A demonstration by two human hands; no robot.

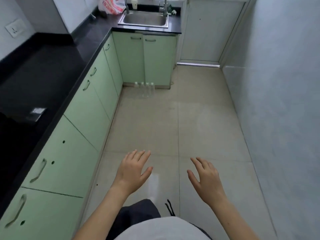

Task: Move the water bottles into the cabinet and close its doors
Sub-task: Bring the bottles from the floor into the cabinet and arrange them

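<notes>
Four clear plastic water bottles (144, 90) with white caps stand on the beige tiled floor (173, 127) at the far end of a narrow kitchen. They are set close side by side in a short row that runs left to right along the foot of the pale green two-door cabinet (155, 59). Each bottle is upright, its long axis vertical and its cap pointing up. The row sits across the seam between the cabinet's two doors, both of which are shut.

Above the cabinet, a stainless steel sink (144, 20) is sunk into the black stone desk (43, 70), with a red-and-white plastic bag (112, 6) lying on the desk to the sink's left. The desk turns the corner and runs back along your left side over a run of green cupboards (83, 115) with curved metal handles. A white door (202, 32) stands to the right of the cabinet, and a grey wall (277, 84) closes in on the right.

Bare tile lies between you and the bottles. Your left hand (133, 170) and right hand (206, 177) hover low in the foreground, well apart from the bottles, palms down, fingers spread and holding nothing.
</notes>
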